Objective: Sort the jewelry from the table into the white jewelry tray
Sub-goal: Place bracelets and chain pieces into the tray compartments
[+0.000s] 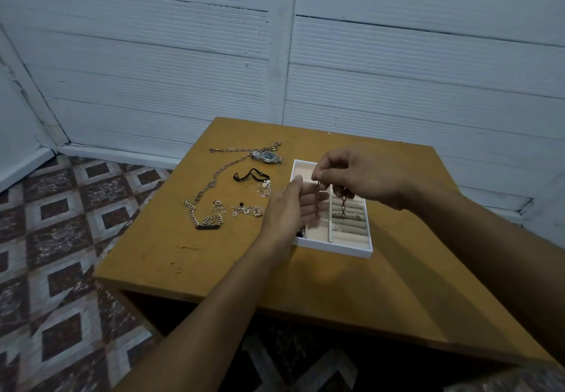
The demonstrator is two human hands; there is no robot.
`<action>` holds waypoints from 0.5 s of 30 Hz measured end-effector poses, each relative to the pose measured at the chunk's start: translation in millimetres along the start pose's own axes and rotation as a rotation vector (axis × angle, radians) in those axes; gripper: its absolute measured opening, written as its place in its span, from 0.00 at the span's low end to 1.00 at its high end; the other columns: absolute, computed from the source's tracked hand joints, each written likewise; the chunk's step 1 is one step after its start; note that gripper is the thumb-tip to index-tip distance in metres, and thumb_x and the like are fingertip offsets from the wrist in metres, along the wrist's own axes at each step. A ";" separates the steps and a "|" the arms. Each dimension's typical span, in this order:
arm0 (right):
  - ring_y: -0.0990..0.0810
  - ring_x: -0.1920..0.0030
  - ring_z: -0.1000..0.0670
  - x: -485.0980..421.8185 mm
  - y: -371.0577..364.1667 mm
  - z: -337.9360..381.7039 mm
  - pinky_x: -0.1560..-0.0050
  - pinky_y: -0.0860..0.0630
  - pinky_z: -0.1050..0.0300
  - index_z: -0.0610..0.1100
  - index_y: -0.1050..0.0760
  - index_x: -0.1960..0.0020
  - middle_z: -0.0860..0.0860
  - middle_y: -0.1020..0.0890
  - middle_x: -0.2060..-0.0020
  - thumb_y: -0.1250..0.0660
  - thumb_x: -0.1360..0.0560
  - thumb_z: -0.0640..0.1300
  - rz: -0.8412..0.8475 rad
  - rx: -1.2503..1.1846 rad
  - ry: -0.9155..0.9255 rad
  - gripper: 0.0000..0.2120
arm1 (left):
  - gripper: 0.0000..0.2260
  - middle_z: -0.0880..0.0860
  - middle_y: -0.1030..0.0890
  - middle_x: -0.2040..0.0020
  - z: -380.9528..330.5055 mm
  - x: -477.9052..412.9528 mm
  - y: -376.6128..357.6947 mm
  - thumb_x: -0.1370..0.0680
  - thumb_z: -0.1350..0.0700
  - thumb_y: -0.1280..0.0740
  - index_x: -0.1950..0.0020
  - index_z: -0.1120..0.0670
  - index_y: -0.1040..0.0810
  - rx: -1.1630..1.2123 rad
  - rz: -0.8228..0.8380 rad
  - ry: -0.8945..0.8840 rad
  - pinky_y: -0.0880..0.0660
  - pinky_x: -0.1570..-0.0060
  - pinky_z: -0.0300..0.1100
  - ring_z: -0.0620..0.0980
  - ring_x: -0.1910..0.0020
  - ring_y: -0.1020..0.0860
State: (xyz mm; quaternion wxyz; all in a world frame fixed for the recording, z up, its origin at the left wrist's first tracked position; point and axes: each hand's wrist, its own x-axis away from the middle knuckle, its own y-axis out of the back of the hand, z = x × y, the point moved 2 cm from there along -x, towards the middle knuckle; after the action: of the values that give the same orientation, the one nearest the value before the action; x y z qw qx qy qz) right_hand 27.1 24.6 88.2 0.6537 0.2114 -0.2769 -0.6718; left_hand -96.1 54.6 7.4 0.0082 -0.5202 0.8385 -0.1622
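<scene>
1. The right hand (pixel 360 177) hangs above the white jewelry tray (pixel 333 246), its thumb and forefinger pinched on a chain (pixel 317 202) that dangles in two strands over the compartments.
2. The left hand (pixel 284 211) is held open just left of that chain, palm turned toward it, fingers loosely spread behind the nearer strand; I cannot tell whether they touch it.
3. Beneath the right hand, the tray's ribbed ring rolls (pixel 348 223) carry a few small pieces.
4. Left of the left hand, on the wooden table (pixel 214 257), lie a chain bracelet with a dark plate (pixel 208 222) and a scatter of small earrings (pixel 244 210).
5. Farther beyond the left hand lie a black cord (pixel 250 175), a long necklace (pixel 223 171) and a wristwatch (pixel 266 157).
</scene>
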 end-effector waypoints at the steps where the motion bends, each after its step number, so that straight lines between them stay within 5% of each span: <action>1: 0.26 0.68 0.54 0.4 1.2 -0.9 0.66 0.28 0.60 0.41 0.20 0.52 0.46 0.18 0.62 0.35 0.22 0.43 -0.011 0.010 -0.004 0.07 | 0.21 0.60 0.16 0.54 2.0 0.7 -2.1 0.16 0.49 0.48 0.53 0.56 0.19 0.015 0.015 0.021 0.22 0.45 0.56 0.58 0.52 0.17; 11: 0.21 0.62 0.51 -2.5 9.6 -14.0 0.51 0.21 0.50 0.42 0.21 0.51 0.50 0.20 0.62 0.37 0.21 0.45 -0.100 0.094 -0.085 0.08 | 0.08 0.55 0.19 0.59 10.0 0.8 -1.3 0.21 0.60 0.35 0.46 0.62 0.20 -0.035 0.174 0.037 0.23 0.56 0.44 0.50 0.63 0.22; 15: 0.22 0.63 0.50 3.0 17.8 -18.2 0.57 0.21 0.55 0.40 0.22 0.50 0.45 0.20 0.59 0.32 0.24 0.42 0.019 0.045 -0.199 0.06 | 0.06 0.55 0.19 0.59 7.0 -2.7 6.9 0.20 0.60 0.36 0.49 0.60 0.20 -0.016 0.117 0.050 0.22 0.61 0.39 0.49 0.64 0.22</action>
State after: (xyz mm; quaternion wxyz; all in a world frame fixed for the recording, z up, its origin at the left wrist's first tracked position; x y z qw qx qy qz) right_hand 52.2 20.0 86.1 0.6243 0.1555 -0.3573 -0.6770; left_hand -99.6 57.9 -1.7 -0.0073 -0.4662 0.8687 -0.1674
